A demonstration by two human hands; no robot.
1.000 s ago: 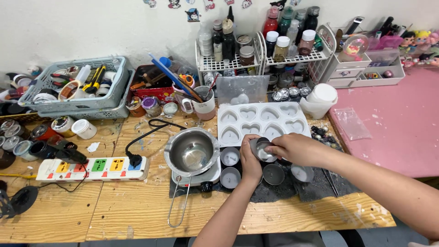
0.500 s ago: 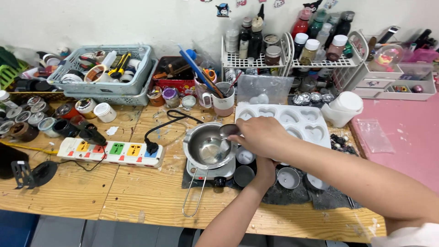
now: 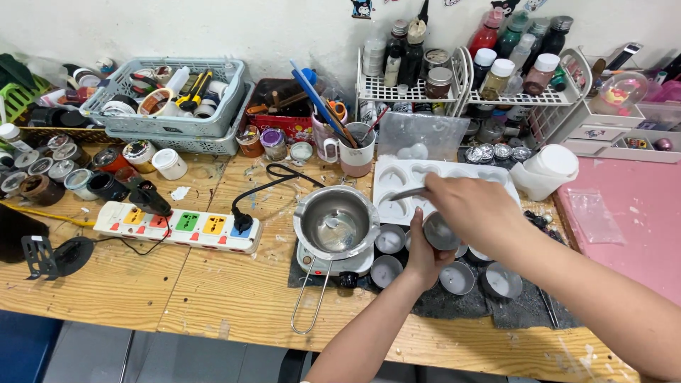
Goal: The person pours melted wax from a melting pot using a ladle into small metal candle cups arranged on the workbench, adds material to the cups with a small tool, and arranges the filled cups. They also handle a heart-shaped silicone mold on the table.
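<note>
My left hand [image 3: 423, 257] grips a small round metal tin [image 3: 440, 231] and holds it just above the dark mat [image 3: 525, 306], right of the pot. My right hand [image 3: 474, 207] is over that tin, pinching a thin metal spoon [image 3: 407, 193] whose tip points left toward the pot. The steel melting pot [image 3: 336, 220] sits on a small white hot plate [image 3: 333, 264], with a little pale melt at its bottom. Behind my hands lies a white heart-shaped mould tray [image 3: 397, 179]. Several small tins with white wax [image 3: 389, 240] stand on the mat around my left hand.
A white power strip [image 3: 177, 227] with a black plug lies left of the pot. Grey baskets [image 3: 174, 122] of tools and a wire rack [image 3: 425, 91] of bottles line the wall. A mug of brushes [image 3: 357, 152], a white jar [image 3: 547, 170] and a pink mat [image 3: 631, 227] stand around.
My right hand has drawn the spoon back from over the pot to above the tin in my left hand. The view has shifted slightly.
</note>
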